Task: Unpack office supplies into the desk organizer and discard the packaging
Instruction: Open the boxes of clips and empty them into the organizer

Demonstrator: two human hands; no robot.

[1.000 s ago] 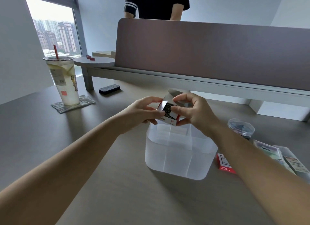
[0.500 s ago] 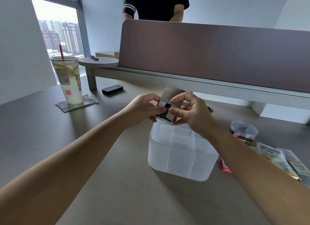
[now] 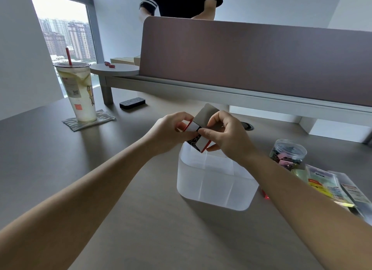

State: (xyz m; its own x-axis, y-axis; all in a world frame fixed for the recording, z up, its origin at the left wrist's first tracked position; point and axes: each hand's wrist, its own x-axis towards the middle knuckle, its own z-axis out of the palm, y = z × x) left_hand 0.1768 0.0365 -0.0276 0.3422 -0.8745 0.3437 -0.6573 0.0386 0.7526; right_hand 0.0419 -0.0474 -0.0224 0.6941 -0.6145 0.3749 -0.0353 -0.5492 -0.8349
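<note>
Small box: a red-edged cardboard box (image 3: 198, 137) with a black-and-white printed face, held in the air just above the far rim of the organizer, its grey flap folded open and pointing up and away
Left hand: the left hand (image 3: 171, 131) grips the box's left end, fingers curled round it
Right hand: the right hand (image 3: 225, 134) pinches the box from the right, thumb on the near face, fingers curled over the flap side
Hands together: both are closed on the same box, nearly touching one another
Organizer: a frosted, translucent desk organizer (image 3: 213, 181) with rounded corners and inner dividers stands on the desk (image 3: 141, 229) directly under the hands; what lies inside cannot be made out
Other supplies: a clear round tub of coloured clips (image 3: 287, 155) sits right of the organizer; flat packets (image 3: 332, 185) lie nearer, partly behind the right forearm
Left side: an iced drink cup (image 3: 78, 90) with a red straw stands on a coaster (image 3: 88, 120); a dark eraser block (image 3: 132, 103) lies beyond it
Background: a brown partition screen (image 3: 261, 58) runs along the desk's far edge, and a person in a dark top (image 3: 181, 1) stands behind it
</note>
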